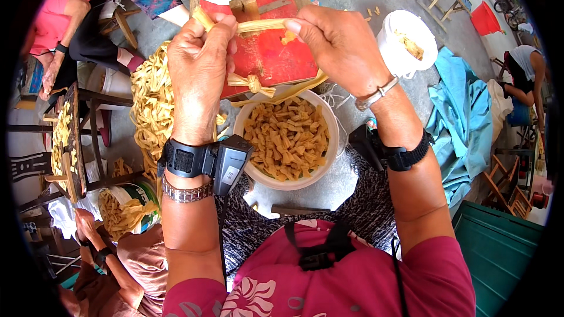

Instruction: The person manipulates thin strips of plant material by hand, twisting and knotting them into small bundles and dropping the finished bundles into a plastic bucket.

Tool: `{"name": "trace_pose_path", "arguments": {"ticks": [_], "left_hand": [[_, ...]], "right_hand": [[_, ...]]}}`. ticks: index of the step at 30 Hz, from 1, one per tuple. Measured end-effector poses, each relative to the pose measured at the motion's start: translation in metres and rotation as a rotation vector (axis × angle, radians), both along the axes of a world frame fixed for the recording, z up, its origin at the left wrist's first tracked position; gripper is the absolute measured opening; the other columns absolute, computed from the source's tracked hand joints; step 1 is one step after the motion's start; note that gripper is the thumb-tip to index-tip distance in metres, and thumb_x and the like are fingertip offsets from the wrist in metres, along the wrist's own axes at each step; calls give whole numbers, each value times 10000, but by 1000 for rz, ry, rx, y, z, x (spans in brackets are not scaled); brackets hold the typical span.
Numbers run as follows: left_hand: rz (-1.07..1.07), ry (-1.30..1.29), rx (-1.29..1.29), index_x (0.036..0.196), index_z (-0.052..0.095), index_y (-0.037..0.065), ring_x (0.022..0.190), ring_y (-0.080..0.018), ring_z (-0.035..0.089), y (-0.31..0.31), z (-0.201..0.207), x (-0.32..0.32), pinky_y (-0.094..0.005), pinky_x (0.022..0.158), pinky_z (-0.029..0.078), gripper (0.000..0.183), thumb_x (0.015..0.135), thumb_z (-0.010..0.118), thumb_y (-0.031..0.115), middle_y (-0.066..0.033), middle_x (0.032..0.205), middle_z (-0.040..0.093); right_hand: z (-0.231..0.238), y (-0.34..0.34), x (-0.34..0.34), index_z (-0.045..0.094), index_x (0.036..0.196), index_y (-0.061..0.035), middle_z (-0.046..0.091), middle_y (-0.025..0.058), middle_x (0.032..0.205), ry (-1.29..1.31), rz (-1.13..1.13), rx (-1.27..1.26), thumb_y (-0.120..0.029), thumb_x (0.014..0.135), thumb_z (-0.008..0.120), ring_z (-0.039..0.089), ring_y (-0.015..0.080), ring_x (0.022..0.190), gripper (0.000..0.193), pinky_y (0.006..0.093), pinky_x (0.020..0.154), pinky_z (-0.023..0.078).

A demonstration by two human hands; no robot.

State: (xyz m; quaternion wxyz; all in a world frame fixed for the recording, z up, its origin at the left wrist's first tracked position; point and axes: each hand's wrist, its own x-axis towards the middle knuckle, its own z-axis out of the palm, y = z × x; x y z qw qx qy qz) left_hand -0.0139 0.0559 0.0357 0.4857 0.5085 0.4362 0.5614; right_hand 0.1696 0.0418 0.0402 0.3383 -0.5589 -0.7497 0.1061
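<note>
A pale yellow, pleated strip, perhaps bean curd skin (261, 25), is stretched level between my two hands above a red board. My left hand (202, 56) pinches one end between thumb and fingers, with a short tail of it sticking up. The other end is gripped by my right hand (341, 47), thumb on top. Just below, a knotted yellow strip (254, 84) lies at the near edge of the red board (258, 61). A round white tub (241, 123) full of short yellow-brown pieces (288, 135) stands beneath my wrists.
A heap of long yellow strips (151, 94) hangs left of the board. A wooden block (245, 9) is on the board. At right are a white bucket (390, 38) and a blue-green cloth (461, 123). Other people sit at left, near a bench with yellow scraps (71, 141).
</note>
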Motion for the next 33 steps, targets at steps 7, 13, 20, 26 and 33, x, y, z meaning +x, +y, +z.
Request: {"name": "trace_pose_path", "arguments": {"ticks": [7,13,20,26,33], "left_hand": [[203,442,315,804,594,2,541,-27,389,16,-44,-2,-218,479,356,122,854,605,112,33,576,483],[242,495,341,784,581,-6,538,-57,413,11,-45,3,-252,507,394,146,851,607,121,-22,559,498],[189,260,243,852,589,7,591,-62,502,22,-56,-9,-230,549,435,118,881,584,121,-18,645,576],[123,385,204,931,563,18,655,-41,518,-9,-44,-11,-189,596,435,134,923,531,147,-20,802,606],[90,689,639,796,586,12,592,-199,548,-32,-58,-10,-338,589,451,168,799,643,170,-90,672,581]], "right_hand": [[-37,9,-13,627,821,-69,586,160,679,-128,-49,5,-255,862,564,566,371,642,200,436,558,444],[-38,4,-12,605,779,-64,574,164,654,-140,-43,-29,-265,867,552,564,377,628,226,430,545,446],[-44,-3,-5,597,759,-48,561,171,640,-73,-55,-27,-231,860,560,534,382,601,212,423,541,439],[-47,-8,7,581,738,-14,518,148,619,321,-56,-113,-268,873,567,502,313,602,288,369,529,413],[-49,-14,7,574,755,-10,503,198,602,321,-24,-41,-270,877,557,496,380,564,288,396,514,404]]}}
